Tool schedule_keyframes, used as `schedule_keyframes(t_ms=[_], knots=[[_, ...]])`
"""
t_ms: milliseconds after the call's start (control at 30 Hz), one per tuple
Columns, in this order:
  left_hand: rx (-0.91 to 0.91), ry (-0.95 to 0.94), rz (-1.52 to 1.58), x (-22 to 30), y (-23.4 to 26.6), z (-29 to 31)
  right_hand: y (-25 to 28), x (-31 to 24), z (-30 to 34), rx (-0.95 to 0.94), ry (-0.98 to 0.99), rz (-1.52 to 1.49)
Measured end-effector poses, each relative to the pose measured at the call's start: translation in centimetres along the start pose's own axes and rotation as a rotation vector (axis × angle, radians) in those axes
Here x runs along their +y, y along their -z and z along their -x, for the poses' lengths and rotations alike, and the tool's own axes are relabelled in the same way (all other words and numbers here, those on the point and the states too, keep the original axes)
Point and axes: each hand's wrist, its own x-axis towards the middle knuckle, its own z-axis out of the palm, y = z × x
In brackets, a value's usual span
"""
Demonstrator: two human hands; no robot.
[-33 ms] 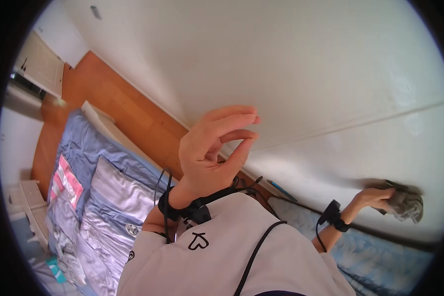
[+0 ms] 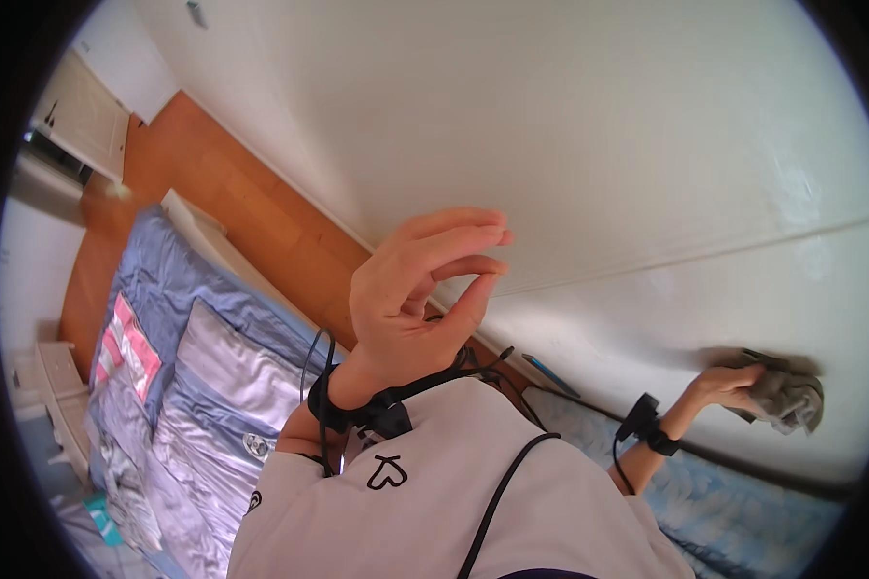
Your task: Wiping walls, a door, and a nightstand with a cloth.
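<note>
My left hand (image 2: 406, 289) is raised in the middle of the view, in front of the white surface. Its thumb tip meets the tip of the index finger in a loop, the other fingers are bent, and I see nothing in it. At the far right my right hand (image 2: 724, 388) grips a crumpled grey-brown cloth (image 2: 790, 398) close against the white wall-like surface (image 2: 628, 145); my fingers are partly hidden there. Shiny streaks show on that surface above the cloth, and a thin seam (image 2: 705, 253) crosses it.
A bed (image 2: 227, 362) with blue and lilac bedding stands at left, beside an orange wooden floor (image 2: 232, 174). Pale blue patterned fabric (image 2: 734, 516) lies below my right arm. Black cables (image 2: 497, 492) run over my shirt and wrists. A blue pencil-like stick (image 2: 550, 374) rests by the wall.
The view has shifted slightly. My right hand and the cloth sit a touch further left in the picture. My left hand keeps its pose.
</note>
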Motion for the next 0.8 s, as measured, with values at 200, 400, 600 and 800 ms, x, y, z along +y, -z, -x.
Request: schedule_keyframes(t_ms=[200, 400, 600, 800], knots=[[0.0, -0.128, -0.184, 1.2, 3.6, 0.5, -2.6, -4.3, 2.6, -0.284, 0.423, 0.263], [0.056, -0.104, -0.237, 3.3, 3.5, 1.3, -3.4, -5.8, 1.3, -0.297, 0.534, 0.324], [0.169, 0.094, -0.005, 4.6, 2.7, 2.4, -3.3, -4.8, 2.1, -0.172, 0.515, 0.359], [0.218, 0.124, 0.06, 5.0, 1.6, 3.2, -1.4, -1.8, 2.7, -0.234, 0.442, 0.339]])
